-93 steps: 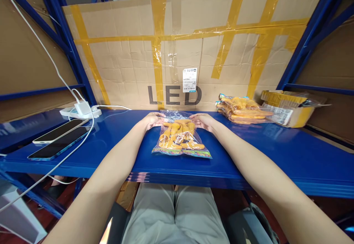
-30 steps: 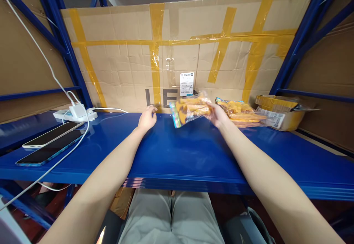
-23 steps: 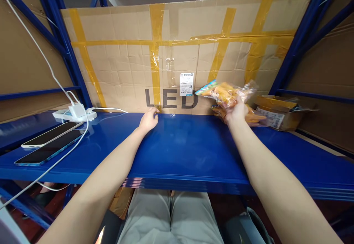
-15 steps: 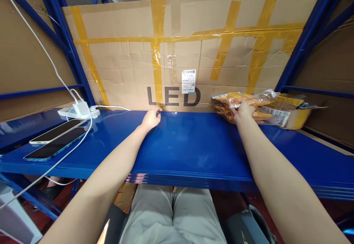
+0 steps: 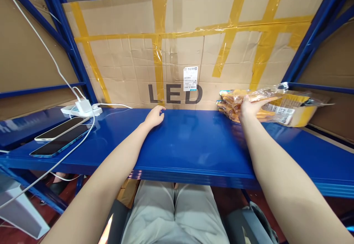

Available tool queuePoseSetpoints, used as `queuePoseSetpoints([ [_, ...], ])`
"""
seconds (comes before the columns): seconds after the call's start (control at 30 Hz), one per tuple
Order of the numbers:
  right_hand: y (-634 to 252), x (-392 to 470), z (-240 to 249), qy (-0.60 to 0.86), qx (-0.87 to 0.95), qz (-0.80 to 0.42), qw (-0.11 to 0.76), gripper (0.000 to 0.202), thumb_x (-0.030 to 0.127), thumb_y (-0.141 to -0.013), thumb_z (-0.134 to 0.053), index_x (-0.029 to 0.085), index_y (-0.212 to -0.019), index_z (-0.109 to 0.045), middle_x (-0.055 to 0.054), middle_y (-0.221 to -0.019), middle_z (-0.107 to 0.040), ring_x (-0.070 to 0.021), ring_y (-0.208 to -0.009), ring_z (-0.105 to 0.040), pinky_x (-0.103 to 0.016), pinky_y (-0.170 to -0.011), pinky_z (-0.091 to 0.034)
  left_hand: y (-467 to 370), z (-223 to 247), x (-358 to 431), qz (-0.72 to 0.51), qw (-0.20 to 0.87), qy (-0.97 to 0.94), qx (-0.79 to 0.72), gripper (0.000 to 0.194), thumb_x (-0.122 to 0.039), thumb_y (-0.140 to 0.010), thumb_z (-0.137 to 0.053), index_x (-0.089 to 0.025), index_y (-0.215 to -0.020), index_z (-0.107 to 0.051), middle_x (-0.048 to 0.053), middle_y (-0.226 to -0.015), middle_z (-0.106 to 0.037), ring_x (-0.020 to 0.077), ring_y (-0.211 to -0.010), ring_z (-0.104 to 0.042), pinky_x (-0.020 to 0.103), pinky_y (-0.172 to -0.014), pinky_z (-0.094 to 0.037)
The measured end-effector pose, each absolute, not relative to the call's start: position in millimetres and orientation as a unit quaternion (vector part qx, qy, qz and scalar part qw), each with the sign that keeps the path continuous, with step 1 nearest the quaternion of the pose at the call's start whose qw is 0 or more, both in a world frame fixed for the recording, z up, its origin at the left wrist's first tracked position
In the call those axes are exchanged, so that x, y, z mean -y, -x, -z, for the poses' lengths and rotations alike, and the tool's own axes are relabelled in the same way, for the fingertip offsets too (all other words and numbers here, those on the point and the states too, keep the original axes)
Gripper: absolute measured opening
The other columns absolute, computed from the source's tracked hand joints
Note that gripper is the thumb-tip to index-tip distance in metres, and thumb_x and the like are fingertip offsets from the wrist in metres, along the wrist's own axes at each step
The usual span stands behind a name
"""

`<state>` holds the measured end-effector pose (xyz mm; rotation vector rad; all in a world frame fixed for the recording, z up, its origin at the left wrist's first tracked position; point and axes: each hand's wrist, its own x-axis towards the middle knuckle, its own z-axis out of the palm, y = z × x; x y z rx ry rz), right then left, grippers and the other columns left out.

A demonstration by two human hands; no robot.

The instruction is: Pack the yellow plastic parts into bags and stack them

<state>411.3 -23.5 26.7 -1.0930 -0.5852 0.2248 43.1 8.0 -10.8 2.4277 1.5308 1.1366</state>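
Note:
My left hand (image 5: 155,116) rests on the blue shelf (image 5: 190,140) close to the cardboard back panel, its fingers loosely curled and apart, holding nothing. At the right, my right hand (image 5: 249,108) is on a pile of orange items in clear plastic bags (image 5: 231,105). Its thumb points right over the upper bag, and the other fingers are partly hidden against the plastic. Right beside the pile lies a crumpled yellow and brown package (image 5: 300,113) with a white label.
Two phones (image 5: 62,129) lie at the left of the shelf, near a white power strip (image 5: 95,113) with a plugged-in charger. A white cable (image 5: 69,158) hangs across the shelf's front edge. Behind stands a cardboard panel (image 5: 132,63) marked LED, between blue metal posts.
The view has shifted slightly. My right hand has changed its pose on the bags, the thumb now stretched to the right, and the upper bag's plastic is shaped differently. My left hand stays in place.

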Motion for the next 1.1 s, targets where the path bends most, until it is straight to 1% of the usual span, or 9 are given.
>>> queuePoseSetpoints([
  [0.07,-409,29,-26,0.625,0.294,-0.015,0.723,0.077,0.016,-0.085,-0.056,0.008,-0.15,-0.016,-0.022,-0.16,-0.008,-0.0189,-0.15,-0.009,-0.036,-0.121,-0.007,-43,11,-7,-0.366,0.028,-0.787,-0.495,0.029,-0.014,-0.082,-0.05,-0.018,-0.106,-0.065,0.009,-0.117,-0.065,0.021,-0.098,-0.065,0.041,-0.097,-0.051],
  [0.13,-405,35,-27,0.69,0.312,0.049,0.651,0.081,0.017,-0.084,-0.056,0.0,-0.151,-0.014,-0.027,-0.16,0.0,-0.028,-0.15,0.002,-0.047,-0.12,-0.001,-43,11,-7,-0.362,0.025,-0.79,-0.494,0.029,-0.014,-0.082,-0.05,-0.017,-0.106,-0.065,0.009,-0.117,-0.065,0.0217,-0.098,-0.065,0.041,-0.096,-0.052],
  [0.23,-400,39,-26,0.722,0.36,0.085,0.584,0.063,0.015,-0.086,-0.05,0.005,-0.146,-0.034,-0.024,-0.16,-0.013,-0.0361,-0.149,0.003,-0.063,-0.113,0.007,-44,11,-8,-0.353,0.022,-0.795,-0.492,0.029,-0.012,-0.081,-0.05,-0.017,-0.105,-0.065,0.009,-0.115,-0.066,0.0216,-0.097,-0.066,0.04,-0.094,-0.053],
  [0.3,-399,40,-25,0.727,0.383,0.084,0.563,0.049,0.015,-0.087,-0.046,0.006,-0.135,-0.049,-0.024,-0.158,-0.023,-0.0376,-0.148,-0.002,-0.067,-0.11,0.01,-44,10,-8,-0.348,0.022,-0.799,-0.491,0.03,-0.012,-0.081,-0.05,-0.018,-0.105,-0.066,0.008,-0.114,-0.067,0.0213,-0.097,-0.066,0.038,-0.094,-0.053],
  [0.43,-393,43,-26,0.717,0.431,0.143,0.529,0.043,0.016,-0.086,-0.045,0.005,-0.126,-0.054,-0.027,-0.157,-0.022,-0.0363,-0.148,-0.008,-0.071,-0.11,0.001,-45,9,-6,-0.332,0.017,-0.803,-0.494,0.031,-0.012,-0.081,-0.05,-0.017,-0.106,-0.067,0.009,-0.115,-0.068,0.0224,-0.102,-0.066,0.037,-0.098,-0.051],
  [0.63,-353,42,-24,0.614,0.636,0.19,0.427,0.041,0.017,-0.089,-0.04,0.015,-0.128,-0.053,-0.016,-0.157,-0.03,-0.0305,-0.15,-0.012,-0.07,-0.112,-0.006,-40,1,0,-0.231,0.014,-0.803,-0.55,0.033,-0.021,-0.079,-0.058,-0.018,-0.111,-0.067,0.012,-0.125,-0.066,0.0295,-0.116,-0.062,0.04,-0.1,-0.048],
  [0.87,-315,26,18,0.614,0.769,-0.027,0.177,0.045,0.029,-0.097,-0.036,0.014,-0.137,-0.051,-0.017,-0.158,-0.03,-0.0301,-0.144,-0.031,-0.058,-0.116,-0.023,-14,-30,4,-0.103,0.029,-0.781,-0.615,0.037,-0.042,-0.071,-0.069,-0.019,-0.1,-0.069,0.014,-0.116,-0.071,0.0324,-0.106,-0.067,0.038,-0.089,-0.052],
  [0.97,-312,22,26,0.63,0.764,-0.062,0.126,0.047,0.031,-0.099,-0.032,0.015,-0.139,-0.051,-0.016,-0.153,-0.04,-0.0294,-0.144,-0.033,-0.057,-0.116,-0.024,5,-36,25,-0.131,-0.026,-0.763,-0.633,0.041,-0.046,-0.076,-0.064,-0.019,-0.106,-0.068,0.014,-0.116,-0.07,0.0327,-0.108,-0.066,0.04,-0.094,-0.05],
  [1.1,-313,20,28,0.632,0.76,-0.057,0.138,0.049,0.031,-0.099,-0.034,0.012,-0.14,-0.051,-0.017,-0.15,-0.043,-0.0292,-0.141,-0.038,-0.052,-0.116,-0.027,41,-28,71,-0.261,-0.154,-0.714,-0.631,0.05,-0.04,-0.084,-0.053,-0.016,-0.128,-0.057,0.017,-0.131,-0.059,0.0349,-0.126,-0.052,0.048,-0.106,-0.041],
])
